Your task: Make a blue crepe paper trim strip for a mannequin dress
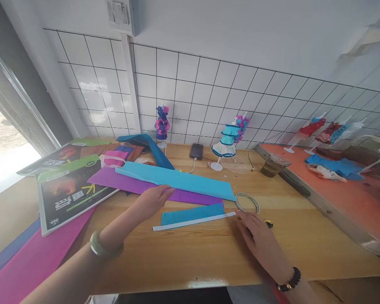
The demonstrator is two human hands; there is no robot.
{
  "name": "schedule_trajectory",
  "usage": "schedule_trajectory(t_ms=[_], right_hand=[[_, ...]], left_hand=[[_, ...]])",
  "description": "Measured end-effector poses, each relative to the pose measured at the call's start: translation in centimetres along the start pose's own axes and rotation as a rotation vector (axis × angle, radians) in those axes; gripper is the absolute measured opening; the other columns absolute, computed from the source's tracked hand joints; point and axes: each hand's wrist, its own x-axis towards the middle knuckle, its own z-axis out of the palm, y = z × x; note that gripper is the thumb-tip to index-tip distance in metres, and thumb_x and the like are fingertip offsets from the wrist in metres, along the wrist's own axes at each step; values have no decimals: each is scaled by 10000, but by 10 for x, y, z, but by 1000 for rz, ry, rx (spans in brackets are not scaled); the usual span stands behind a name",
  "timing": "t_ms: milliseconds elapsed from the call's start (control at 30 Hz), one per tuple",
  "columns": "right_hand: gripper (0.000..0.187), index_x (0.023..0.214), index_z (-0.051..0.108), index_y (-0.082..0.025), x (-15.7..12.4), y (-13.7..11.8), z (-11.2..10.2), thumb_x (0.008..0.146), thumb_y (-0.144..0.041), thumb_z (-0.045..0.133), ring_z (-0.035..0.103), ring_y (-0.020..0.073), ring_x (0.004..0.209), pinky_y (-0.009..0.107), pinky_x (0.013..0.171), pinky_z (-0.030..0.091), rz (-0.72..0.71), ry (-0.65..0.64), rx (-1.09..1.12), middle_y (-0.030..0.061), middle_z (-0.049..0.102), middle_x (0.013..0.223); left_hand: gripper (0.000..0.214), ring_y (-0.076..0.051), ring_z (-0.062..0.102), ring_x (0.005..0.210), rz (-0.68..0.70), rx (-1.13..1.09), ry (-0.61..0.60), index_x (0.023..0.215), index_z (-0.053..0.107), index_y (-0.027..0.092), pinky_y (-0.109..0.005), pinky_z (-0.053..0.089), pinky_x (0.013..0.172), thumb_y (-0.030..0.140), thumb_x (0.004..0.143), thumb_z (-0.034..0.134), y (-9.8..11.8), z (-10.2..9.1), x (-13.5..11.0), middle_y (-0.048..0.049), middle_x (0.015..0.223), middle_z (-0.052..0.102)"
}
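A blue piece of fabric or crepe paper lies on the wooden table, a white tape strip running along its near edge and past both ends. At the strip's right end, my right hand has its fingertips closed on it. My left hand, fingers stretched forward and holding nothing visible, is over the near edge of a purple sheet; whether it touches the sheet I cannot tell. A light-blue sheet overlaps the purple one. Just beyond my right hand lies a tape roll.
Printed packets and a pink sheet cover the left side. Small dress forms stand by the tiled wall, one in a tiered dress. A plastic cup stands near the orange surface. A small yellow-black object lies beside my right hand.
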Motion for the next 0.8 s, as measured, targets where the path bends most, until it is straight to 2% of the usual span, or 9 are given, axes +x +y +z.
schedule_trajectory(t_ms=[67,133,200,333,533,667,800], right_hand=[[320,1210,473,-203,5,0,-4,910,-210,359,583,216,888,403,790,489,18,-16,-1,90,622,958],[328,1214,475,-207,12,0,-8,910,-209,352,581,205,800,385,728,493,30,-35,-5,77,618,882],[330,1215,477,-203,19,0,-10,911,-222,349,574,199,759,373,698,490,35,-52,-4,68,613,835],[340,1216,490,-198,40,-2,-7,912,-272,357,579,198,731,365,681,487,41,-91,1,58,626,773],[358,1160,568,-205,88,-10,5,921,-329,333,617,204,694,353,652,491,12,-150,2,68,683,765],[369,1141,583,-193,119,-9,12,924,-317,313,633,218,814,367,709,510,37,-200,27,93,687,923],[334,1131,583,-189,140,-13,23,909,-296,358,595,229,959,396,821,494,-55,-262,68,101,652,1036]], left_hand=[[482,-170,507,575,59,-31,116,783,555,213,-258,356,571,550,878,224,1,3,7,14,589,520],[462,-157,489,582,87,-78,233,848,572,210,-248,349,567,523,891,235,-4,9,10,18,607,512],[447,-150,491,596,89,-122,299,947,589,205,-240,354,572,501,898,257,-12,14,9,16,624,518],[449,-149,524,628,107,-154,331,1049,598,186,-238,383,604,476,904,288,-25,16,6,2,661,563],[414,-159,578,714,208,-101,324,1080,597,178,-250,405,651,410,926,291,-25,18,3,-31,767,641],[394,-163,581,689,280,-10,306,1072,597,173,-269,408,643,374,933,288,-23,19,1,-35,757,652],[389,-164,571,643,323,54,338,1064,602,146,-272,407,600,363,929,308,-23,16,0,-47,725,649]])
